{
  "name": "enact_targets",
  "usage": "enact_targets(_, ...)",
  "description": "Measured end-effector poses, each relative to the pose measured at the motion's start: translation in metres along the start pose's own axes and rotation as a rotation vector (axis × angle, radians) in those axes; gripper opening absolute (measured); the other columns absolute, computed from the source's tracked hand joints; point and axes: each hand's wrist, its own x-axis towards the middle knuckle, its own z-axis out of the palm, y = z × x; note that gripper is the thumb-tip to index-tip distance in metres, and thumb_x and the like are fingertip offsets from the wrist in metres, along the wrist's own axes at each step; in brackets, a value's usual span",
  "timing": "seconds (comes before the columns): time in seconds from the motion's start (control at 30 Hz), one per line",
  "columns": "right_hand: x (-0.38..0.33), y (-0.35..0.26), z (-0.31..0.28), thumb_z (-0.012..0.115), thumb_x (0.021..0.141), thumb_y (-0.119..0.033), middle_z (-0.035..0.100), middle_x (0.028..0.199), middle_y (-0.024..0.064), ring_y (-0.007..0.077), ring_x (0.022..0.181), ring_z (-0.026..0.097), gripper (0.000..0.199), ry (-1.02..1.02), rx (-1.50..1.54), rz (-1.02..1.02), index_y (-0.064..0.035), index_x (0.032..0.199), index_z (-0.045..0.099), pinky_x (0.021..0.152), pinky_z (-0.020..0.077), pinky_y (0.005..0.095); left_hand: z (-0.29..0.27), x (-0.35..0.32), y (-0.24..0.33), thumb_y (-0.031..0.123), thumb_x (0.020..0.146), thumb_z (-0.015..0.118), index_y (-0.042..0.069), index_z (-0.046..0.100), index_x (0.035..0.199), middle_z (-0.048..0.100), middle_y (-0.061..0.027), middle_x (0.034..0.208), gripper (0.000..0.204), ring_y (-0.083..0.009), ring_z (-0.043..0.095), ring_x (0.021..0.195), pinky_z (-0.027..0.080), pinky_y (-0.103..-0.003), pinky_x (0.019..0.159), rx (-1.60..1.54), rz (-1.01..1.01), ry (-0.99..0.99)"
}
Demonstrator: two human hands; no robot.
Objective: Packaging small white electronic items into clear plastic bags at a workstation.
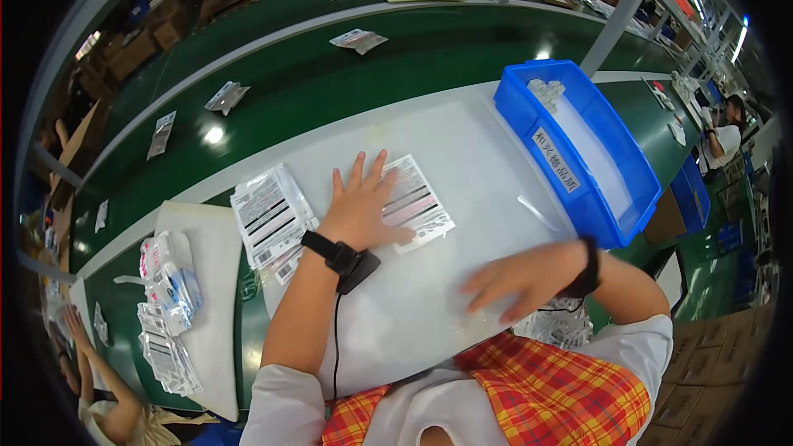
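Observation:
My left hand (357,208) lies with fingers spread on a flat white printed pouch (415,206) on the white work board (388,306). A stack of similar printed pouches (273,219) rests beside my left wrist, its edges fanned unevenly. My right hand (520,279), smeared by motion, hovers near the right side of the board with its fingers apart and nothing visible in them. Below my right wrist, crumpled silvery pouches (555,324) show partly, half hidden by my arm. A black band with a cabled dark device (343,260) sits on my left wrist.
A blue bin (578,157) with small pale pieces stands at the board's right. A clear strip (537,213) lies near it. Several pouches (358,40) lie along the green conveyor (289,74). At left, a wipes pack (172,277) sits on another board; a co-worker's arms (103,363) reach in.

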Motion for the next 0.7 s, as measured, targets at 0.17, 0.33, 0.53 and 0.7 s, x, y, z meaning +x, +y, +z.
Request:
enact_targets(0.17,-0.099,0.07,-0.124,0.061,0.078,-0.001,0.063,0.092,0.0044,0.0179,0.093,0.06,0.021,1.093,-0.264,0.421,-0.0056,0.099,0.061,0.08,0.0486,0.0296,-0.004,0.015,0.023,0.025,0.07,0.07,0.007,0.056,0.123,0.049,-0.0108,0.133,0.057,-0.0341,0.042,0.125,0.033,-0.047,0.107,-0.085,0.029,-0.068)
enact_targets(0.33,-0.094,0.16,-0.139,0.073,0.078,-0.019,0.064,0.094,0.0086,0.0205,0.089,0.06,0.027,0.984,-0.284,0.844,-0.0045,0.099,0.062,0.078,0.0486,0.0277,-0.001,0.026,0.017,0.012,0.072,0.062,0.005,0.058,0.12,0.053,-0.0103,0.128,0.049,-0.0326,0.047,0.117,0.041,-0.039,0.101,-0.239,-0.11,-0.089)
enact_targets(0.53,-0.102,0.186,-0.135,0.067,0.086,-0.027,0.062,0.097,0.0067,0.0167,0.089,0.059,0.025,1.228,0.271,0.768,-0.0084,0.102,0.061,0.079,0.0488,0.03,0.01,0.015,0.014,0.006,0.076,0.056,0.002,0.057,0.121,0.052,-0.0098,0.132,0.045,-0.031,0.047,0.118,0.044,-0.038,0.1,-0.165,0.04,0.0)
enact_targets(0.7,-0.104,0.133,-0.148,0.054,0.095,-0.038,0.061,0.097,0.0049,0.0146,0.087,0.057,0.027,1.482,0.491,0.4,-0.0145,0.107,0.059,0.078,0.0483,0.0321,0.011,0.014,0.015,0.006,0.076,0.056,0.001,0.054,0.124,0.05,-0.0102,0.136,0.049,-0.0312,0.047,0.119,0.042,-0.038,0.101,-0.147,0.051,0.006)
